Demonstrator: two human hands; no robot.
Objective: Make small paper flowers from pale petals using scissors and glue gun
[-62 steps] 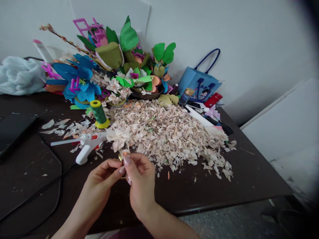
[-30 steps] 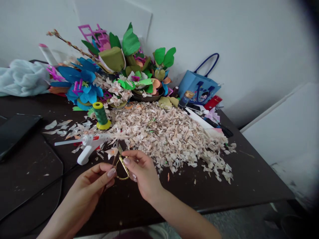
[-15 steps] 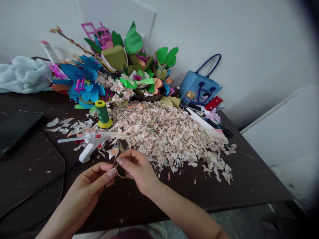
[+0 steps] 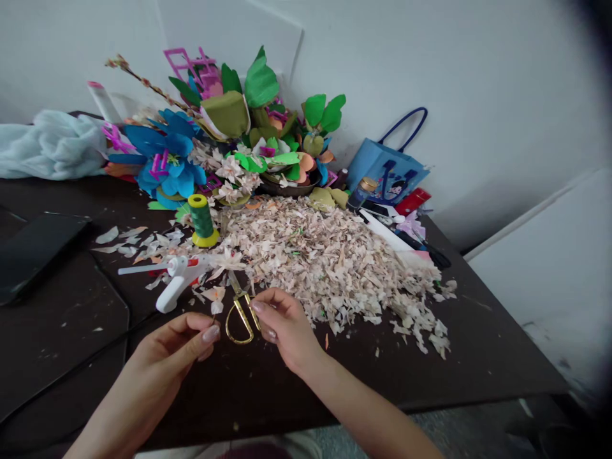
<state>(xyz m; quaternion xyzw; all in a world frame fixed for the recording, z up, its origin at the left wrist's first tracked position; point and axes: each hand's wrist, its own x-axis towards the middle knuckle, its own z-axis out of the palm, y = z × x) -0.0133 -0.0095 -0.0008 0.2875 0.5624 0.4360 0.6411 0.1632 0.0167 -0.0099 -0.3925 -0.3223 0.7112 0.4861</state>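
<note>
My left hand [image 4: 179, 350] pinches a thin stem with a small pale, orange-tinted paper flower [image 4: 217, 301] at its top. Just to the right, my right hand [image 4: 289, 328] has thumb and fingers pressed together; whatever they may hold is hidden. Its fingertips are over the right handle of the gold-handled scissors [image 4: 241, 328], and I cannot tell whether they touch. Beyond my left hand lies a white glue gun [image 4: 176, 287], with a green thread spool [image 4: 201, 220] on a yellow base standing behind it.
A wide heap of pale paper petals [image 4: 329, 261] covers the table's middle. Colourful paper flowers [image 4: 176, 159] stand behind, with a blue bag [image 4: 385, 169] at back right. At left are a black flat device [image 4: 41, 248], a cable [image 4: 71, 370] and light-blue cloth [image 4: 57, 146].
My right hand has drawn away to the right from my left hand, uncovering more of the scissors. The flower stem stays in my left fingers. The whole view has shifted slightly.
</note>
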